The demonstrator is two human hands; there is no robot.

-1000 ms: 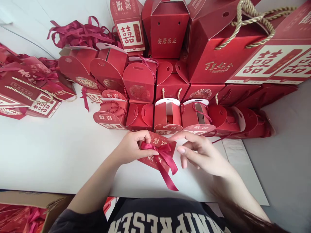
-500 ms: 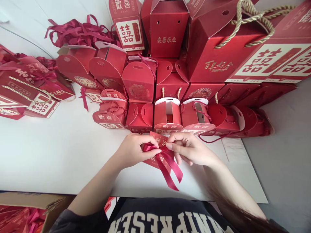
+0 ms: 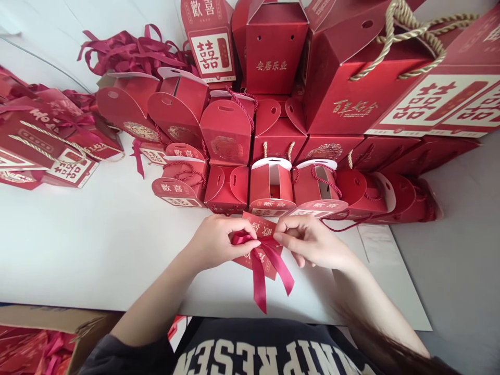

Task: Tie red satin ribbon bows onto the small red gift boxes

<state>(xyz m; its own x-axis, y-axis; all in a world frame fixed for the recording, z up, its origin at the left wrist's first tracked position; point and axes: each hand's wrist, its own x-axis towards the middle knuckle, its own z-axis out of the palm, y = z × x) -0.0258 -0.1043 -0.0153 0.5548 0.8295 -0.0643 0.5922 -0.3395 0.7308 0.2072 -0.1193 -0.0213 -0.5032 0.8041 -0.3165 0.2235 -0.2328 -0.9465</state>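
While the left hand (image 3: 219, 238) pinches its nine-o'clock side and the right hand (image 3: 312, 240) its three-o'clock side, the crimson satin ribbon bow (image 3: 276, 260) lies crosswise between them over red lettered paperboard (image 3: 262, 224).

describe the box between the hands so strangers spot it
On the white table, find the front row of red boxes. Nearer the wearer, between left hand and right hand, is another box. Unlike that row, it wears a magenta ribbon with two loose tails.
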